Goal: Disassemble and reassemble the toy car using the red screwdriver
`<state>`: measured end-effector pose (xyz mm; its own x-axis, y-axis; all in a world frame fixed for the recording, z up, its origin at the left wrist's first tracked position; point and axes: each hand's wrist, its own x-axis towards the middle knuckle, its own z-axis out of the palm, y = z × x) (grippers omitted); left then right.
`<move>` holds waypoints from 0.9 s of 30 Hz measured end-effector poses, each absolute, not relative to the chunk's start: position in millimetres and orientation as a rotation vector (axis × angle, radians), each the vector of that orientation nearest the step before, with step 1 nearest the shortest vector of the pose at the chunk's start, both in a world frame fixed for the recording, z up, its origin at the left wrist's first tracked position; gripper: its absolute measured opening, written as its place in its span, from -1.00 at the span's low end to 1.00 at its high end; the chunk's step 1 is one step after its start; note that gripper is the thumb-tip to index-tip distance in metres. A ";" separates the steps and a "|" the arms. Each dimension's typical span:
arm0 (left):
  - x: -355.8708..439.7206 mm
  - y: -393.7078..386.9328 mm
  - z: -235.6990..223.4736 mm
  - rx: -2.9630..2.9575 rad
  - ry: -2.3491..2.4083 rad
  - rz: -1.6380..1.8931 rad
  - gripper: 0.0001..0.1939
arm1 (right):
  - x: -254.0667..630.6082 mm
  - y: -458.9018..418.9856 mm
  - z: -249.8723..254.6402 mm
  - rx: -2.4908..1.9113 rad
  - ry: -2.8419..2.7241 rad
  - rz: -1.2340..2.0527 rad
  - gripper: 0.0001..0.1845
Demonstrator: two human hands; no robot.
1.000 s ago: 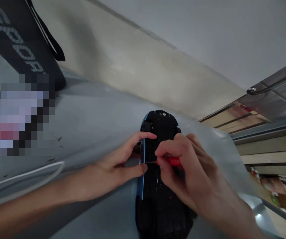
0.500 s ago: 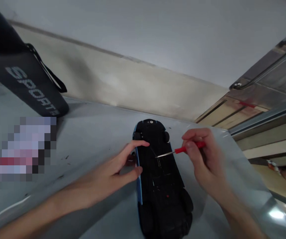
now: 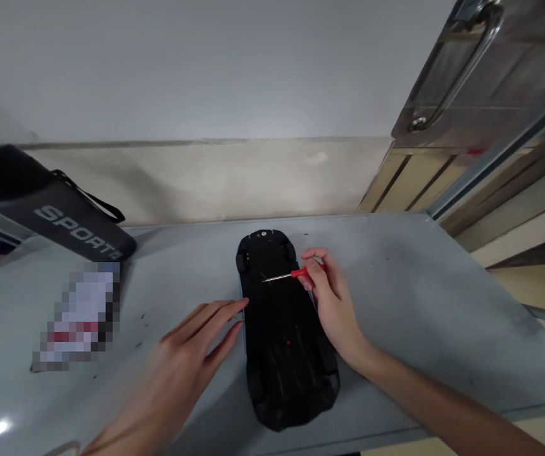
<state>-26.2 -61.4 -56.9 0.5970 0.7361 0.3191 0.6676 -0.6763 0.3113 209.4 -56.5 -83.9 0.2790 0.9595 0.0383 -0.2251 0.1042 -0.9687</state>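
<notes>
Rests a loosely spread, empty left hand (image 3: 191, 345), lower left of the frame, at the left edge of an upturned toy car (image 3: 284, 316), mid-frame on the desk (image 3: 419, 304), lengthwise up the frame. Crosses that long axis nearly squarely with a red-handled screwdriver (image 3: 295, 274), tip leftward, pinched in the right hand (image 3: 335, 294).

2 hands in view. Left hand (image 3: 191, 342): palm down, fingers (image 3: 218, 318) extended, close together; left thumb (image 3: 222, 350) apart, its tip just nearer the body than the index fingertip. Left forearm (image 3: 127, 408) blurred, trailing back-left of the fingers. Right hand (image 3: 332, 294): fingers curled, pinching, thumb opposed, tips right and forward of left's. Right forearm (image 3: 424, 392) runs back-right from the fingers.
</notes>
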 end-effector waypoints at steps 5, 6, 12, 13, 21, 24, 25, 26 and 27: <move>-27.4 -63.9 -61.1 2.736 1.228 0.595 -0.56 | 206.3 -58.8 -82.7 -1.096 -0.903 1.012 -0.76; -26.7 -61.9 -59.5 2.730 1.239 0.577 -0.57 | 205.7 -59.1 -82.1 -1.092 -0.906 1.010 -0.75; -18.0 -32.3 -31.8 2.462 1.203 0.291 -0.76 | 203.4 -61.6 -80.4 -1.076 -0.917 1.004 -0.75; -16.6 -26.2 -26.4 2.420 1.164 0.248 -0.77 | 203.2 -61.9 -80.4 -1.082 -0.919 1.005 -0.74; -14.5 -2.0 -13.6 2.355 1.015 0.014 -0.78 | 202.7 -65.7 -80.3 -1.078 -0.928 1.032 -0.76; -10.1 -2.9 -12.2 2.356 1.024 0.053 -0.77 | 203.1 -66.5 -80.1 -1.084 -0.937 1.041 -0.77; -9.0 -2.8 -11.5 2.347 1.027 0.063 -0.77 | 203.3 -66.5 -80.2 -1.087 -0.939 1.038 -0.77; -8.5 -2.1 -11.0 2.329 1.030 0.066 -0.77 | 203.6 -66.2 -80.4 -1.089 -0.941 1.033 -0.78; -9.2 -0.9 -10.9 2.297 1.034 0.061 -0.79 | 204.1 -65.8 -80.7 -1.090 -0.939 1.030 -0.78</move>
